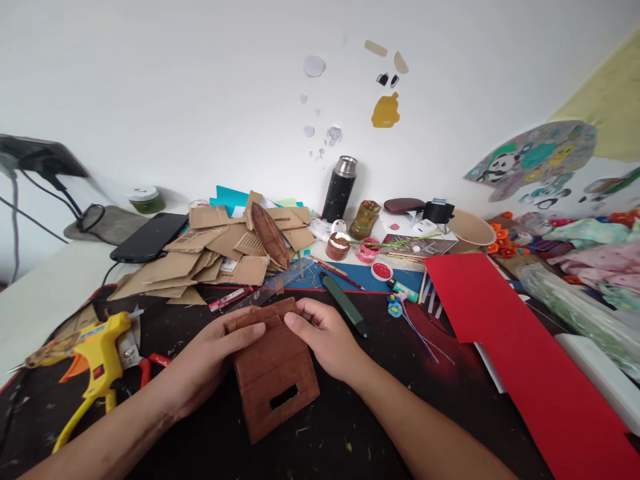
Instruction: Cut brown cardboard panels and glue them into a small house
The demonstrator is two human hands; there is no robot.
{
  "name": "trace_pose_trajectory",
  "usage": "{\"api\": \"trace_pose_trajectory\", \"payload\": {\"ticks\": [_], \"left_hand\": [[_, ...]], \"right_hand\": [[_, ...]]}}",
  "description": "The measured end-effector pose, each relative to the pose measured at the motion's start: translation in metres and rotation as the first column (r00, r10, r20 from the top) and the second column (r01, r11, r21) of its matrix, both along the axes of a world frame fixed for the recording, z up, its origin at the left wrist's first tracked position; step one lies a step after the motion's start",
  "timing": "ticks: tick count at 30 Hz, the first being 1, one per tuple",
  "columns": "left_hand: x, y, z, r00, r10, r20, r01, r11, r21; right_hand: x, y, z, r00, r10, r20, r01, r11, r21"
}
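Between my two hands is a reddish-brown piece of painted cardboard, creased across, with a rectangular slot cut near its lower end. My left hand grips its upper left edge, thumb lying over the front and fingers behind. At the upper right corner, my right hand pinches the same piece, its thumb on a narrow raised strip along the top. The fingers behind the cardboard are partly hidden. Just beyond it lie a clear ruler and a dark green pen-like tool.
A yellow hot glue gun lies at left. Cardboard scraps are heaped behind, with a brown boat-shaped piece on top. Paint pots, including a brown one, and a black flask stand by the wall. Red sheet lies right.
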State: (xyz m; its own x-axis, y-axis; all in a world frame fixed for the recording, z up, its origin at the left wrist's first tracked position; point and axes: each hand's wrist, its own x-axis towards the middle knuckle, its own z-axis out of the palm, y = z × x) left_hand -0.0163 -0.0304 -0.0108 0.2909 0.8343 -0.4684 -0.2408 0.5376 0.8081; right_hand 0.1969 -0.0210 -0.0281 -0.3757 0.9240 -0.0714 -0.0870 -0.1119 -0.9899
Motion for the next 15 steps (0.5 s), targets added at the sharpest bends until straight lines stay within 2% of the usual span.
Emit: {"api": "trace_pose_trajectory", "payload": {"ticks": [7,15], "left_hand": [[-0.0003,0.001,-0.0017,1.0,0.006,-0.005,-0.006,1.0,0.007],[-0.0041,0.0011,-0.0007,0.998,0.02,0.059,-0.016,0.998,-0.064]], "right_hand": [[0.0033,0.0014,-0.0012,0.998,-0.03,0.05,0.028,0.999,0.029],[0.0022,-0.0001,0.002,1.0,-0.005,-0.009,0.005,1.0,-0.022]]}}
